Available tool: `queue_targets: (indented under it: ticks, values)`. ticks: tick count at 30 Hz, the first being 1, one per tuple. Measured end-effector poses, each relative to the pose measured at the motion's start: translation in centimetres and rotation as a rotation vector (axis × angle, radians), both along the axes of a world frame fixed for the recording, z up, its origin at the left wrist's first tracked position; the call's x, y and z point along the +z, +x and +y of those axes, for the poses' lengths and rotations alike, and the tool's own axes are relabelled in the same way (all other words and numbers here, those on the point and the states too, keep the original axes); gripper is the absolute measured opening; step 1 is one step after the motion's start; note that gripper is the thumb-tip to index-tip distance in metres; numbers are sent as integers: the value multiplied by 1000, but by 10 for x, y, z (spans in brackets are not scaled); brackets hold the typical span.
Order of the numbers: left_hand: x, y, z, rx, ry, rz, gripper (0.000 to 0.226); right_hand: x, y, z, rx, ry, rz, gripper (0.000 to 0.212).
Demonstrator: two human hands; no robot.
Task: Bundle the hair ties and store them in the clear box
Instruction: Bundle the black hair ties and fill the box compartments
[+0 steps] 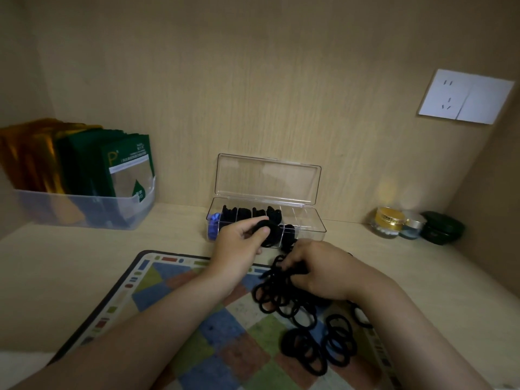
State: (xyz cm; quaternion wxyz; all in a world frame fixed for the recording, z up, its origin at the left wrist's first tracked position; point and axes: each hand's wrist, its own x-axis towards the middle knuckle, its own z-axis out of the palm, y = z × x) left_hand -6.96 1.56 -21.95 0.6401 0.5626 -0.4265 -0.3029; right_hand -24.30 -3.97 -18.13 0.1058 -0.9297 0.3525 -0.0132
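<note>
Left hand (239,239) raised at the clear box's (311,220) near wall, thumb and fingers gripping one black hair-tie bundle (268,235). Right hand (318,273) palm-down, fingers curled round loose hair ties (292,308) on the patchwork mat (157,280). Ties overlap, uncountable. One box, lid upright.

Left grip (242,237) pinches forward; right grip (315,270) curls palm-down.

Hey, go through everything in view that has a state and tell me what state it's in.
Clear box: lid open, standing upright; left compartments filled, right end empty.
Left hand: holds a bundle of black ties over the box.
Loose hair ties: unbundled pile on the mat.
Right hand: grips some of that pile.
Jars: lids on.
Wall socket: nothing plugged in.
</note>
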Motion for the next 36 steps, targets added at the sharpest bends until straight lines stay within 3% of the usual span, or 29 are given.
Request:
queue_targets:
  ticks: [5, 10, 15, 18, 25, 28, 36]
  values:
    - [3, -1, 2, -10, 1, -19, 29, 4, -4, -2, 15, 60, -170, 6]
    - [6, 0, 5, -17, -3, -24, 34, 8, -7, -2, -135, 354, -590, 11]
    - [5, -3, 8, -86, -17, -10, 36, 10, -6, 0, -204, 672, -820, 18]
    - [7, -9, 10, -204, 0, 124, 32, 10, -4, 3, -216, 742, -849, 17]
    - [6, -13, 7, -370, 101, 300, 28, 6, 2, 4, -383, 506, -754, 10]
    - [5, -14, 8, -322, 82, 187, 31, 5, 3, 4, -377, 483, -736, 8]
    - [2, -12, 5, -171, 82, 168, 27, 7, -5, -4, -417, 478, -782, 5]
